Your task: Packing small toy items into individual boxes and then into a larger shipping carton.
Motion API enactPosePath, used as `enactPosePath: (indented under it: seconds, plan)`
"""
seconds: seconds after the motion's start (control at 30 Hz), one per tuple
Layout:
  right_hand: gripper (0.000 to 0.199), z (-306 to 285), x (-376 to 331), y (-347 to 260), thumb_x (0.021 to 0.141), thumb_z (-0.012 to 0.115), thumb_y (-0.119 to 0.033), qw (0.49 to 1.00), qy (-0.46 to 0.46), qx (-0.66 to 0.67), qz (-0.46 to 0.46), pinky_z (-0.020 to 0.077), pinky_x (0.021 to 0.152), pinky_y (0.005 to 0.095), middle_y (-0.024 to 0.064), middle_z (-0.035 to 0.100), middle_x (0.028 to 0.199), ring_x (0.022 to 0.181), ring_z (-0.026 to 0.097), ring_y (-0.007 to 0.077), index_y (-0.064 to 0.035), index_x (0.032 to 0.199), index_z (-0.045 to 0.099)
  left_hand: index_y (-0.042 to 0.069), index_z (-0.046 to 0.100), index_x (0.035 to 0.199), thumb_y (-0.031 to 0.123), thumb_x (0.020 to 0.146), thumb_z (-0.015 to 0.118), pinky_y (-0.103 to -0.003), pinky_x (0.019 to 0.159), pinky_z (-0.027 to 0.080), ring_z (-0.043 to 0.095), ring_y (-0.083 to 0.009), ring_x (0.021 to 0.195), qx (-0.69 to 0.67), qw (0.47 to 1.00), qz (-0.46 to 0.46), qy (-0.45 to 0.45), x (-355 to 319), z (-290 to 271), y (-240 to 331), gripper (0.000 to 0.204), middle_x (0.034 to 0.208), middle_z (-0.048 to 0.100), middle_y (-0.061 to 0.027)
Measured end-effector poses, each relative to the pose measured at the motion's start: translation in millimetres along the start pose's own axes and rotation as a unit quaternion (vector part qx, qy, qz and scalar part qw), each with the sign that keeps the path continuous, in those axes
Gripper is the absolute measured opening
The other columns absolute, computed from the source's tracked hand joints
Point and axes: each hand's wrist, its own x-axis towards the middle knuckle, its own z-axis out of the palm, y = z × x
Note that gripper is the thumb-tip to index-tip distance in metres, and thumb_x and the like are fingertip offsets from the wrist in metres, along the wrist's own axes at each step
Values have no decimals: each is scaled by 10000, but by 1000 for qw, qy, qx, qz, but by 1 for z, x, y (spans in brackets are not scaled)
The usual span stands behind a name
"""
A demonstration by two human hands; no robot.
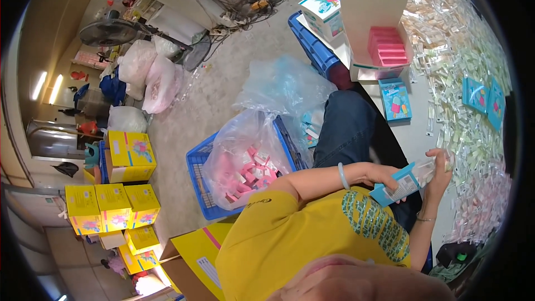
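My left hand (pixel 382 177), with a pale bangle on its wrist, is closed around a small blue carton (pixel 402 185) tilted in front of my chest. Clear plastic sachets (pixel 427 171) stand at the carton's upper right end, partly inside it or against it; I cannot tell which. My right hand (pixel 440 174) pinches these sachets between thumb and fingers. On the table by my knee lies a blue carton (pixel 395 100) with pictures of ice pops. Beyond it, an opened white display box (pixel 370 8) holds a stack of pink cartons (pixel 387 46).
Loose sachets (pixel 468 39) cover the table's right side, with two blue cartons (pixel 484 99) on them. A closed display box (pixel 325 11) stands at the back. Left of my leg is a blue crate (pixel 202 159) holding a bag of pink pieces (pixel 256 173). Yellow boxes (pixel 114 206) stack far left.
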Motion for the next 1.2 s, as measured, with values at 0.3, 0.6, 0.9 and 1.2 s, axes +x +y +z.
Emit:
enactPosePath:
  seconds: [0.3,0.6,0.9,1.2]
  plan:
    - [334,23,3,-19,950,504,-354,998,-26,47,32,419,846,297,26,622,969,912,553,129,-46,970,628,-78,397,1354,192,677,693,-408,972,473,614,-330,1091,50,995,-7,81,-13,10,33,787,1250,567,-248]
    - [249,27,4,-30,973,545,-325,991,-46,115,40,464,797,247,-6,642,966,876,574,78,-81,1021,571,-52,432,1336,460,684,797,-336,939,469,606,-244,1075,68,996,4,49,-7,2,25,906,1210,598,-171]
    - [342,28,12,-29,970,519,-425,983,-159,75,-47,479,821,272,51,680,989,923,592,108,-94,1059,516,-29,432,1334,464,680,804,-313,906,481,610,-207,1046,112,989,-5,93,-4,6,28,899,1188,608,-144]
    - [307,9,22,-10,960,555,-377,969,-215,117,32,489,845,289,76,658,1025,974,605,140,-74,1001,584,-68,396,1342,429,726,764,-370,917,514,628,-292,1061,15,999,-17,46,-7,7,31,873,1194,589,-233]
